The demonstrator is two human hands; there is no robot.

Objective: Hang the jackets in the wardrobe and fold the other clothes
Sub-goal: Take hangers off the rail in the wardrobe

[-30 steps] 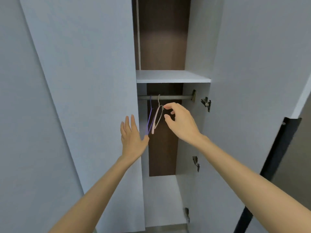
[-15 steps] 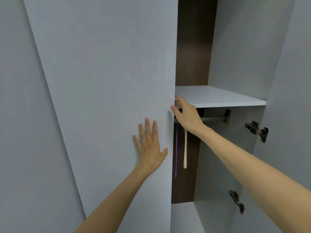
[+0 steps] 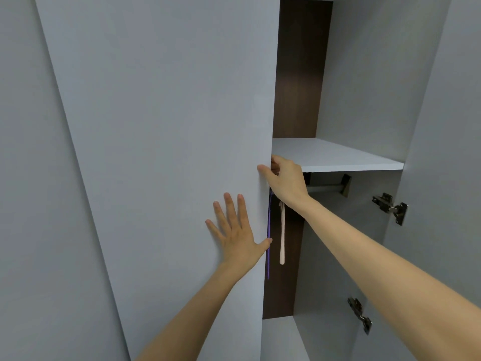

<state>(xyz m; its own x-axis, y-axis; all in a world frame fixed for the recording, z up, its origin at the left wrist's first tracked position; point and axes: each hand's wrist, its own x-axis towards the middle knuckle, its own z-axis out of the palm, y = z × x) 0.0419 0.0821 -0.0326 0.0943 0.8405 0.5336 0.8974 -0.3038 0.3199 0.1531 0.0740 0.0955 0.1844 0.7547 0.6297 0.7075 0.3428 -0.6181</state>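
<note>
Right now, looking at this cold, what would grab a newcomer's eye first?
Two bare arms reach up: the left hand lies flat, fingers spread, on the pale wardrobe door, while the right hand curls at the door's edge just under the shelf, its fingertips hidden. Below it, a purple hanger and a cream hanger hang edge-on in front of the dark back panel.
</note>
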